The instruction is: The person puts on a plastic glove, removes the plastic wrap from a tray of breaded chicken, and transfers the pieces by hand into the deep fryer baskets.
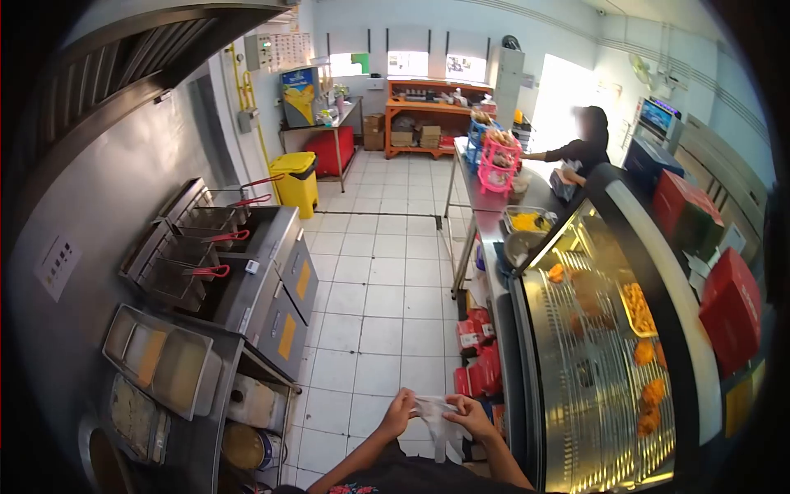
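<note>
Low in the view, in front of my dark shirt, a thin, see-through disposable plastic glove (pixel 433 421) is stretched between my hands and hangs down limp. My left hand (pixel 399 413) pinches one side of its upper edge. On the other side, my right hand (pixel 471 417) grips the edge between thumb and fingers. Just to the right of my hands stands a lit display warmer (pixel 568 395) with a wire rack. Pieces of fried chicken (pixel 650 407) and a tray of fried food (pixel 638 309) lie inside it.
Fryers (pixel 239 272) with red-handled baskets and metal pans (pixel 156 358) line the left side. Red boxes (pixel 477 366) sit under the right counter. Farther off stand a yellow bin (pixel 296 183), pink baskets (pixel 499 160) and a co-worker (pixel 580 152) at the counter.
</note>
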Available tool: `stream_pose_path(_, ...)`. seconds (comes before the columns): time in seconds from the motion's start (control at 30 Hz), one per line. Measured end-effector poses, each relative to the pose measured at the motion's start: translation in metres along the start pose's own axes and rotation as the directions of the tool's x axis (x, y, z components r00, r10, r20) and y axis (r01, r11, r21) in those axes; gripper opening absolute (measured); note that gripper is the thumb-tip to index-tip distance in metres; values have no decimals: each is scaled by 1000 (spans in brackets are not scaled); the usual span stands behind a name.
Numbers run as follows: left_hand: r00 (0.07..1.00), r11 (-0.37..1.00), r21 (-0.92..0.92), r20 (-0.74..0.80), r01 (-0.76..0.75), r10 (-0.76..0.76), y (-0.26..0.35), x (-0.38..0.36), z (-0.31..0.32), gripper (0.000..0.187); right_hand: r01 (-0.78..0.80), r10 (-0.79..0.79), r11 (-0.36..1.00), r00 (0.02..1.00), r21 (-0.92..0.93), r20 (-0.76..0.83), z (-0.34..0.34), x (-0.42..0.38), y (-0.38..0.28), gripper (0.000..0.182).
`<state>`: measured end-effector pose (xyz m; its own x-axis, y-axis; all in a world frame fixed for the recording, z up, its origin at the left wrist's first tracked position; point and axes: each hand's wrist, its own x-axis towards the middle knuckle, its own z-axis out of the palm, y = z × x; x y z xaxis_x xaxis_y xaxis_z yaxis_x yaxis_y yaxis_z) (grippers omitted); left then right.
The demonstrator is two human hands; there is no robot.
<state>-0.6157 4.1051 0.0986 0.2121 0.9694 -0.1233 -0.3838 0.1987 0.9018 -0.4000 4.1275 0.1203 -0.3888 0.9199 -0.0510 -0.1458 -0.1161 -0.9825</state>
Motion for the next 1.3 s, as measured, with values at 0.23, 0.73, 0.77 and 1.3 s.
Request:
stream_pose_path(0.23, 790, 905, -163, -564, -392, 241, 34, -5, -84, 15, -388, 358, 921, 816, -29, 454, 87, 101, -19, 60)
stream_pose_path(0.73, 754, 969, 226, -653, 102, 73, 129, 40, -136, 11, -507, 340, 845, 752, 167, 564, 118, 260, 49, 23)
stream_pose_path(0.77, 721, 972, 230, -680, 37, 133, 131, 54, -137, 10, -565, 299, 783, 707, 258, 640, 111, 272, 41, 21)
stream_pose_path(1.3, 485, 886, 361, -743, -290, 461, 238, 219, -136, 13, -341, 225, 931, 815, 128, 535, 62, 406, -42, 15)
